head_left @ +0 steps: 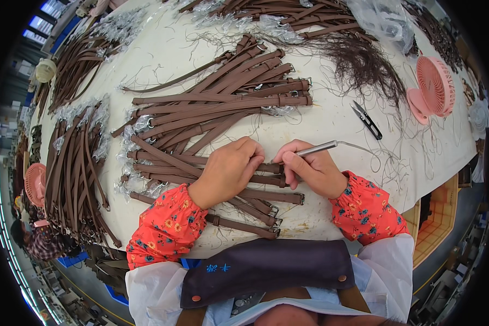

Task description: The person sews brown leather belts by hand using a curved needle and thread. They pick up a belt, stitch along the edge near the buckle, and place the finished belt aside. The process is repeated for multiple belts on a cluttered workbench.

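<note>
Over a pile of brown belts (223, 108) with metal buckles, my two hands meet fingertip to fingertip. My left hand (228, 168) is closed, thumb and fingers pinched together; what they hold, if anything, is too small to make out. Between the fingers and thumb of my right hand (312, 169) rests a slim metal pen-shaped tool (319, 148), its thin cord trailing off to the right. A belt end (271, 180) with a loop lies just below the fingertips. Closer to me, several more belts (244, 226) point their buckle ends rightward.
Black thread snips (367, 120) lie right of my hands, among loose threads and a dark thread tangle (364, 68). A pink fan (434, 87) stands at the far right. More belts (73, 174) in clear plastic are heaped at left. A yellow crate (437, 217) sits beyond the table's right edge.
</note>
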Action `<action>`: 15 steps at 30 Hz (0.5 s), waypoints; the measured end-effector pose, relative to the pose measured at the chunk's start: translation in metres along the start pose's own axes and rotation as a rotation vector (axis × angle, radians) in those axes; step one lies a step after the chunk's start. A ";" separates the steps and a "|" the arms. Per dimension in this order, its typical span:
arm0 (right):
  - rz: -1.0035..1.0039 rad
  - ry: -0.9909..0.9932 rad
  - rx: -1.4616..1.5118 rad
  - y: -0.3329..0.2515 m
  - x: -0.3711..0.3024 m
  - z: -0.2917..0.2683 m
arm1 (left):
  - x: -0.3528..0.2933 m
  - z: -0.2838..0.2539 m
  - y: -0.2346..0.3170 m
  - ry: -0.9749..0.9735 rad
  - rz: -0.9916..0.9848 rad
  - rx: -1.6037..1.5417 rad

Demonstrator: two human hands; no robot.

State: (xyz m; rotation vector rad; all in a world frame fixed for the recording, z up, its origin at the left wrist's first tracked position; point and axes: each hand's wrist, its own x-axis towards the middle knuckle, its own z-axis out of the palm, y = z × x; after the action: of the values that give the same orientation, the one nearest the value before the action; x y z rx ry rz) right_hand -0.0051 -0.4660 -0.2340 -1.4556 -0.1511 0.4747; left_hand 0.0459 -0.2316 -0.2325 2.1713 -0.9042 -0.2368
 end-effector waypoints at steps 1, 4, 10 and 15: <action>-0.003 -0.001 0.001 0.001 0.000 0.000 | 0.000 0.000 0.000 0.000 0.001 0.001; 0.000 -0.001 0.000 0.000 0.000 0.000 | 0.000 0.000 0.000 0.001 0.001 0.004; -0.001 -0.003 -0.011 0.000 0.000 0.000 | 0.000 0.001 -0.001 0.003 0.006 0.007; -0.001 0.003 -0.010 0.001 0.000 0.000 | 0.000 -0.002 0.003 -0.011 -0.014 0.013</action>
State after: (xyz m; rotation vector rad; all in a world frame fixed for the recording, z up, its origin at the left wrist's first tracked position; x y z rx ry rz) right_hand -0.0054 -0.4660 -0.2348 -1.4661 -0.1518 0.4717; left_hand 0.0455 -0.2318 -0.2295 2.1910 -0.8987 -0.2507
